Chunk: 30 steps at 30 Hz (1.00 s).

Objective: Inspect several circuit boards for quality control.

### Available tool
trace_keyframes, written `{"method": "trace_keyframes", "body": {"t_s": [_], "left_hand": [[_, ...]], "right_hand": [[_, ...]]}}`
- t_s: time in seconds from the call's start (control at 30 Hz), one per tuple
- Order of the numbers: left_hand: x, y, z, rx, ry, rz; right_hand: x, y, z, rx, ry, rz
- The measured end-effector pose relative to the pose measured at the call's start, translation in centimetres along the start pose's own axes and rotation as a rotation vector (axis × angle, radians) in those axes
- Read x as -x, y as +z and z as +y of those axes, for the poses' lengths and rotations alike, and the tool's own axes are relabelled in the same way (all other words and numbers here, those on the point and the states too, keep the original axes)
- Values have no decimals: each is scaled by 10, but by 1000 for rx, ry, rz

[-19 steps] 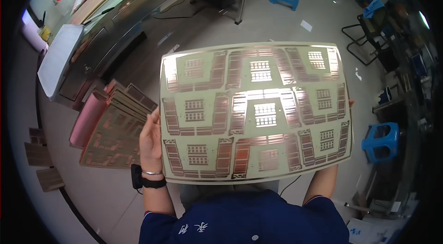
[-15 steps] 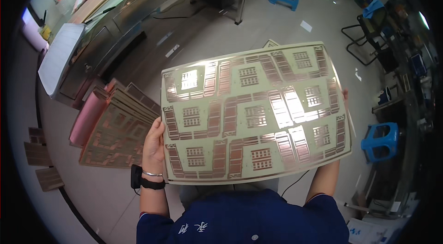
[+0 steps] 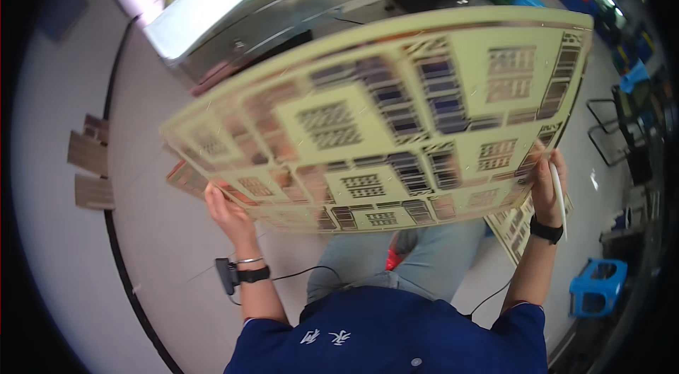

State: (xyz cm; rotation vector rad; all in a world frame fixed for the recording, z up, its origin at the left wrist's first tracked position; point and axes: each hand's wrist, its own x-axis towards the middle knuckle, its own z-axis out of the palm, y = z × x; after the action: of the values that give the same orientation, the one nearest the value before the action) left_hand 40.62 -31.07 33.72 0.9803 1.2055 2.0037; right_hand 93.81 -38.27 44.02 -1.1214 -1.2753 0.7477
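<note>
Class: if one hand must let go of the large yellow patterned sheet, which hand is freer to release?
Probably the left hand: it grips only the sheet, whereas the right hand also holds a thin white stick.

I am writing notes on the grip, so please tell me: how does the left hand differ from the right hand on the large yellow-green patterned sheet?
The left hand grips the large yellow-green patterned sheet at its lower left corner; the right hand grips its lower right edge. The right hand also holds a thin white stick; the left hand holds only the sheet. Both wrists wear a dark band.
</note>
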Motion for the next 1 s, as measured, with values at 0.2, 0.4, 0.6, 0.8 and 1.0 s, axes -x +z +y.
{"method": "trace_keyframes", "body": {"t_s": [0.2,0.4,0.6,0.8,1.0], "left_hand": [[57,-21,-46,186,-479,572],[132,-143,-168,1216,-366,-541],[134,-147,-172,1096,-501,-74],[59,-83,-192,922,-689,292],[-11,-88,-208,1109,-963,502]], "right_hand": [[-24,181,-42,197,-395,-537],[45,320,14,424,-667,-974],[82,346,64,481,-716,-1078],[65,332,80,581,-648,-1022],[26,249,63,570,-380,-697]]}}
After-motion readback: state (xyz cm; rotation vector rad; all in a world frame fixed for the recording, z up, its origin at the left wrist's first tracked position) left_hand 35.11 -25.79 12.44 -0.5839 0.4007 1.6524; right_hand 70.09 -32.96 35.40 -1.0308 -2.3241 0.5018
